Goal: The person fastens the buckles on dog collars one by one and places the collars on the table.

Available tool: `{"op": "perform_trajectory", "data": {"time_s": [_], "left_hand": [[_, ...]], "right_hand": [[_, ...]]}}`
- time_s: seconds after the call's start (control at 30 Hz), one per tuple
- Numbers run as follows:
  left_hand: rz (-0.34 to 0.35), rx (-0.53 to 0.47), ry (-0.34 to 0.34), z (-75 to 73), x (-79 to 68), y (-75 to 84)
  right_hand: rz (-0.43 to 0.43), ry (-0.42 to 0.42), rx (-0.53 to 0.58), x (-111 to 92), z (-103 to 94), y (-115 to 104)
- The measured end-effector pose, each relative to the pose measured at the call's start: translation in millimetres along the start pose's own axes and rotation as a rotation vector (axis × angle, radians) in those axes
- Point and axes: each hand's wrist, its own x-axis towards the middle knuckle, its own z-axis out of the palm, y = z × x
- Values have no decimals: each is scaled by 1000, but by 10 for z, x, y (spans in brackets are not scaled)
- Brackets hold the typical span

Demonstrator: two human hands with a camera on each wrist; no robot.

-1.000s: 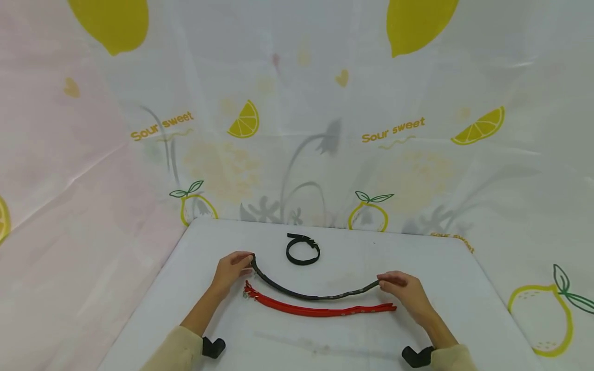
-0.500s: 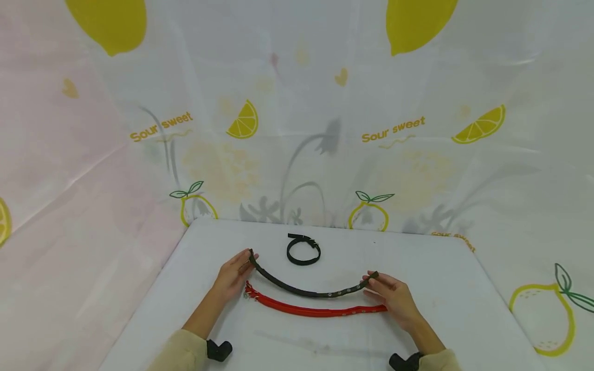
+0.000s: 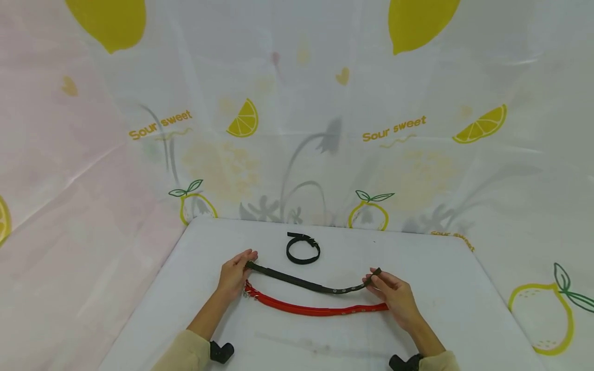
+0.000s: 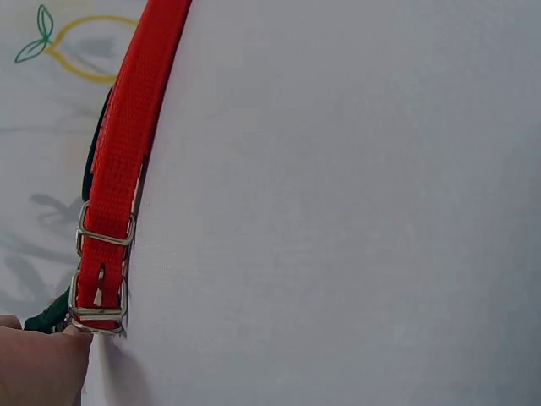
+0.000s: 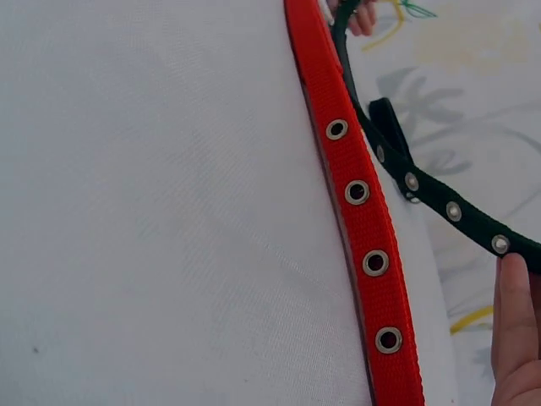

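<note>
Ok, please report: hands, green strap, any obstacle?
Left hand and right hand holding green strap near opposite ends. It dips between. Red strap close by, apparently not blocking.

Wrist views close (head view farther)

White tabletop (image 3: pixel 445 278) — creased, lemon-printed backdrop (image 3: pixel 297 113) rising behind — pinkish section (image 3: pixel 55 134) at left.

The green strap (image 3: pixel 297 281) is dark and narrow, with a row of metal eyelets (image 5: pixel 454 211) toward its right end. Held near both ends, it is straight on the left and sags gently on the right, just beyond the red strap (image 3: pixel 320 311).
</note>
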Motion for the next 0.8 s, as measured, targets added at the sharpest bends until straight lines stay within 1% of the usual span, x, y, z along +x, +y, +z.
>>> {"op": "perform_trajectory", "data": {"time_s": [0.07,0.17,0.27,0.3,0.4,0.5,0.67,0.8], "left_hand": [[-18,-29,-15,3,4,6],[-48,-116,-72,7,-14,46],[-65,-179,-125,0,-26,79],[-62,-173,-145,-6,-26,82],[-51,-148,-174,-19,-16,71],[-17,-113,-193,-26,-10,51],[50,-58,-195,-42,-6,19],[60,-8,-177,-60,-1,1]], "right_hand": [[-7,15,3,-4,-8,2],[-13,33,22,-3,-31,13],[-3,47,49,-1,-42,22],[0,51,57,2,-43,24],[13,65,68,4,-40,24],[22,62,72,3,-46,23],[23,48,65,-3,-66,26],[21,47,75,-14,-82,26]]}}
